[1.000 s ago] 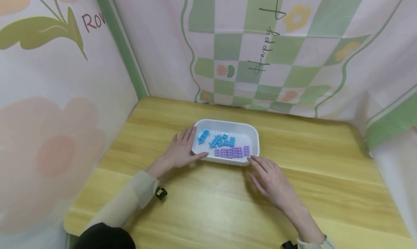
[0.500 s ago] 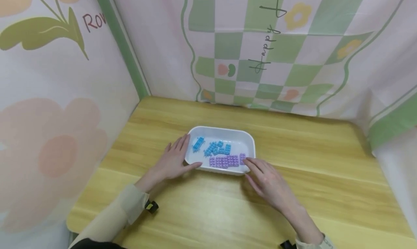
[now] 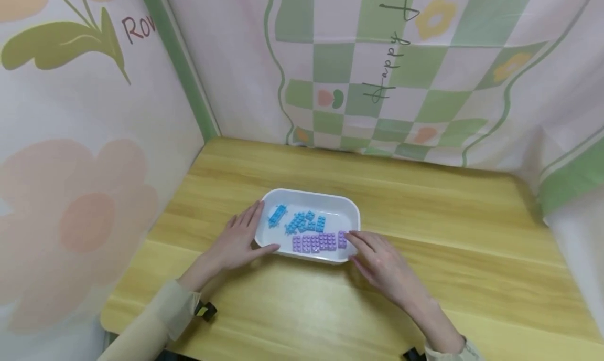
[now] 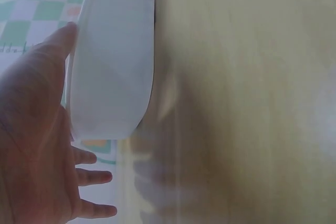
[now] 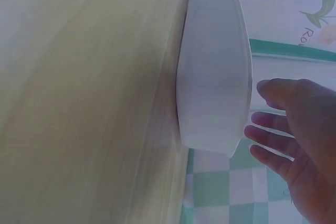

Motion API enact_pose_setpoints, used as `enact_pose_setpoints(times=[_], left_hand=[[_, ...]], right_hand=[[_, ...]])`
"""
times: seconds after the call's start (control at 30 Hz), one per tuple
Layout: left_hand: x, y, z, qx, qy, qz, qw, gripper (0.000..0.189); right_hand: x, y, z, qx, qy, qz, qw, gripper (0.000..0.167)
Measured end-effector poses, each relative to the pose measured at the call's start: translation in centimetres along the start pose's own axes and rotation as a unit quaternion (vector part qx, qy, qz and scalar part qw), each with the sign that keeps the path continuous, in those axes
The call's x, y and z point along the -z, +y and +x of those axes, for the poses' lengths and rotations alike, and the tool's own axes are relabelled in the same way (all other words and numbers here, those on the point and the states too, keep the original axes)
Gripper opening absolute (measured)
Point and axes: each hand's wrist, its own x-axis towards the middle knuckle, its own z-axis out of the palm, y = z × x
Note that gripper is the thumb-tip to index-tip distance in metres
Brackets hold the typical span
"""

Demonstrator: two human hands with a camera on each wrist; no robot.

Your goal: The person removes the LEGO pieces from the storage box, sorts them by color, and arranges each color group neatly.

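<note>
A white tray (image 3: 311,197) rests on the table. Inside it are several blue toy bricks (image 3: 297,222) and a row of purple toy bricks (image 3: 315,243) along the near side. A longer blue piece (image 3: 277,215) lies apart at the left end. My left hand (image 3: 238,240) lies along the tray's left end, fingers straight, thumb at the near rim. Over the near right corner reaches my right hand (image 3: 384,264), its fingertips close to the last purple brick (image 3: 342,239). In the right wrist view, the right thumb (image 5: 278,92) and fingers are slightly bent and spread beside the rim.
The wooden table (image 3: 448,245) extends around the tray on all sides. Behind it hangs a green-and-white checked curtain (image 3: 368,67). A flower-printed fabric wall (image 3: 80,193) borders the left side.
The tray and its bricks have moved left and nearer to me, with the left hand staying at its end. My right hand has shifted slightly left.
</note>
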Motion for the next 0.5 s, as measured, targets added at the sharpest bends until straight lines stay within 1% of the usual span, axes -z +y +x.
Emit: enact_pose_setpoints(times=[0.1, 0.2, 0.33, 0.4, 0.5], left_hand=[[0.0, -0.2, -0.3, 0.000, -0.001, -0.006, 1.0000, 0.120], [0.1, -0.4, -0.7, 0.002, -0.005, -0.018, 0.9998, 0.120], [0.2, -0.9, -1.2, 0.006, -0.004, -0.025, 0.9997, 0.121], [0.2, -1.1, -1.4, 0.008, -0.003, -0.025, 0.9996, 0.121], [0.4, -1.5, -1.7, 0.010, -0.002, -0.027, 0.9996, 0.120]], right_hand=[[-0.3, -0.2, 0.5, 0.006, -0.008, 0.001, 0.9999, 0.062], [-0.6, -0.2, 1.3, 0.014, -0.006, 0.006, 0.9999, 0.061], [-0.7, 0.6, 2.6, 0.001, 0.001, 0.010, 1.0000, 0.057], [-0.5, 1.0, 3.2, -0.016, -0.008, 0.006, 0.9998, 0.054], [-0.4, 1.1, 3.9, -0.029, -0.042, -0.005, 0.9987, 0.052]])
